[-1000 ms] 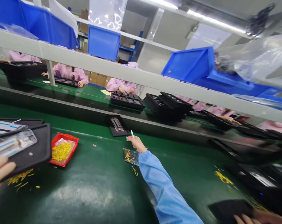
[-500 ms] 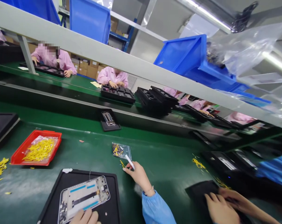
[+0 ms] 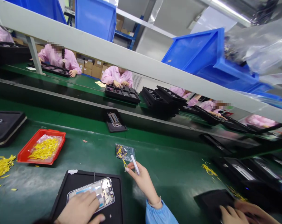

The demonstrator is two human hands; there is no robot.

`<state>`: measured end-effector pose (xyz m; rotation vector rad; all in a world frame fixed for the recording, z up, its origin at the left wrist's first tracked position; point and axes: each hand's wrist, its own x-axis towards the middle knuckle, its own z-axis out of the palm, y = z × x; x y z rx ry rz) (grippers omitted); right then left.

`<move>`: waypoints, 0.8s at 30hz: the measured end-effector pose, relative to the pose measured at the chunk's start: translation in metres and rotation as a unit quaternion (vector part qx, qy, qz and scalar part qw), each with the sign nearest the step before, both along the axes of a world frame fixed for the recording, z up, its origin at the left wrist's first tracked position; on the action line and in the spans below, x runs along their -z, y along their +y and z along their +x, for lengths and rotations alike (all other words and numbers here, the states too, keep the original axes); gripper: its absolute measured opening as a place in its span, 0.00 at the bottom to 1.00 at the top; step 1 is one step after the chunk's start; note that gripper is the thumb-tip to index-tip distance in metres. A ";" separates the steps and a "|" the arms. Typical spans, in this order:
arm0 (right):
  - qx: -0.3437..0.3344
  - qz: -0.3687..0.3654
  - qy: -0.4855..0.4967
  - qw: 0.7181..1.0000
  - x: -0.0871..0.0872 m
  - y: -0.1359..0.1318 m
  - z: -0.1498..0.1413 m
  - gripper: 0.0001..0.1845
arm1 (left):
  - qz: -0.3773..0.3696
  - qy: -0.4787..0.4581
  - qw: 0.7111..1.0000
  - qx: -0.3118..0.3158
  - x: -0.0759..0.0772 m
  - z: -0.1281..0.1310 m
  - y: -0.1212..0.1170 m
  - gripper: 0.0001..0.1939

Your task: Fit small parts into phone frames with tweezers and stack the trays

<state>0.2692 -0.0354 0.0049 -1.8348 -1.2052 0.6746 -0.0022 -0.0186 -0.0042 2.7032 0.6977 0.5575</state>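
Green bench (image 3: pixel 96 155): L hand (image 3: pixel 81 207) splayed on silver phone frame (image 3: pixel 107 189), R hand (image 3: pixel 142 180) gripping white stick (image 3: pixel 135 165); prob. yellow strip (image 3: pixel 124 163) pickup, next needs fine pinch.

Left grip (image 3: pixel 81 205) on phone frame (image 3: pixel 107 190), black tray (image 3: pixel 119 202) beneath, red bin (image 3: pixel 46 161) beyond, leftward. Right grip (image 3: pixel 141 179) holds white stick (image 3: pixel 135 165); yellow strips (image 3: pixel 124 163), plastic bag (image 3: pixel 125 151) just ahead.

- Left hand (image 3: pixel 81 205): above the black tray (image 3: pixel 119 186), back upward, fingers close together and bent downward, thumb spread apart on the near side.
- Left wrist (image 3: pixel 61 217): bare, over the tray's near part.
- Right hand (image 3: pixel 141 179): right of the tray, thumb and forefinger drawn into a pinch.
- Right wrist (image 3: pixel 155 200): thin band, blue sleeve (image 3: pixel 158 214) below, also right of the tray.
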 end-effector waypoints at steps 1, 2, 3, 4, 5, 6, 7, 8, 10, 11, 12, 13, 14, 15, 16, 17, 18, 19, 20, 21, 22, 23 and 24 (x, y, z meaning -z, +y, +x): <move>0.001 0.000 0.013 1.000 0.000 0.002 -0.003 0.15 | -0.060 -0.011 0.998 -0.007 -0.008 0.004 0.009 0.02; -0.001 -0.001 0.025 1.000 0.001 0.005 -0.006 0.16 | -0.125 -0.021 0.992 -0.019 -0.015 0.009 0.018 0.02; -0.007 -0.002 0.035 0.999 0.002 0.008 -0.010 0.16 | -0.196 -0.031 0.980 -0.034 -0.020 0.016 0.028 0.02; -0.014 -0.002 0.044 0.999 0.003 0.012 -0.014 0.16 | -0.270 -0.047 0.960 -0.051 -0.022 0.025 0.038 0.02; -0.022 0.001 0.053 0.998 0.004 0.015 -0.018 0.16 | -0.345 -0.069 0.934 -0.066 -0.023 0.034 0.048 0.05; -0.029 0.007 0.063 0.998 0.005 0.019 -0.023 0.16 | -0.417 -0.101 0.900 -0.076 -0.021 0.043 0.058 0.10; -0.036 0.017 0.072 0.997 0.005 0.023 -0.028 0.15 | -0.474 -0.136 0.866 -0.087 -0.019 0.051 0.067 0.14; -0.042 0.027 0.080 0.996 0.005 0.026 -0.033 0.15 | -0.516 -0.169 0.834 -0.092 -0.015 0.059 0.075 0.19; -0.057 0.042 0.087 0.994 0.004 0.032 -0.042 0.15 | -0.552 -0.220 0.799 -0.090 -0.008 0.069 0.086 0.22; -0.065 0.045 0.087 0.993 0.003 0.035 -0.046 0.16 | -0.555 -0.235 0.794 -0.086 -0.005 0.072 0.090 0.22; -0.071 0.046 0.085 0.993 0.002 0.037 -0.049 0.16 | -0.551 -0.244 0.794 -0.083 -0.002 0.073 0.092 0.20; -0.075 0.046 0.083 0.993 0.002 0.038 -0.051 0.16 | -0.545 -0.249 0.796 -0.083 0.000 0.073 0.094 0.17; -0.076 0.045 0.083 0.993 0.001 0.039 -0.052 0.17 | -0.540 -0.256 0.797 -0.086 0.001 0.071 0.095 0.14; -0.073 0.045 0.084 0.993 0.001 0.040 -0.051 0.18 | -0.535 -0.262 0.798 -0.090 0.002 0.069 0.096 0.12; -0.067 0.045 0.084 0.993 0.001 0.041 -0.050 0.18 | -0.530 -0.269 0.798 -0.096 0.003 0.066 0.098 0.11; -0.060 0.046 0.080 0.994 0.002 0.042 -0.049 0.19 | -0.526 -0.275 0.798 -0.102 0.003 0.063 0.099 0.11; -0.054 0.048 0.073 0.995 0.003 0.042 -0.047 0.19 | -0.523 -0.280 0.798 -0.108 0.004 0.059 0.101 0.11; -0.052 0.051 0.064 0.995 0.004 0.043 -0.045 0.19 | -0.519 -0.286 0.797 -0.115 0.005 0.055 0.103 0.11; -0.054 0.053 0.052 0.996 0.005 0.044 -0.043 0.19 | -0.516 -0.291 0.797 -0.121 0.005 0.052 0.106 0.11; -0.061 0.054 0.037 0.996 0.006 0.045 -0.042 0.19 | -0.512 -0.296 0.796 -0.127 0.005 0.048 0.108 0.11; -0.070 0.055 0.018 0.996 0.007 0.046 -0.042 0.19 | -0.509 -0.299 0.796 -0.131 0.005 0.043 0.109 0.12; -0.078 0.057 -0.005 0.995 0.007 0.046 -0.043 0.18 | -0.505 -0.302 0.797 -0.136 0.005 0.039 0.111 0.12; -0.083 0.062 -0.030 0.994 0.007 0.047 -0.046 0.17 | -0.501 -0.304 0.798 -0.139 0.004 0.035 0.112 0.12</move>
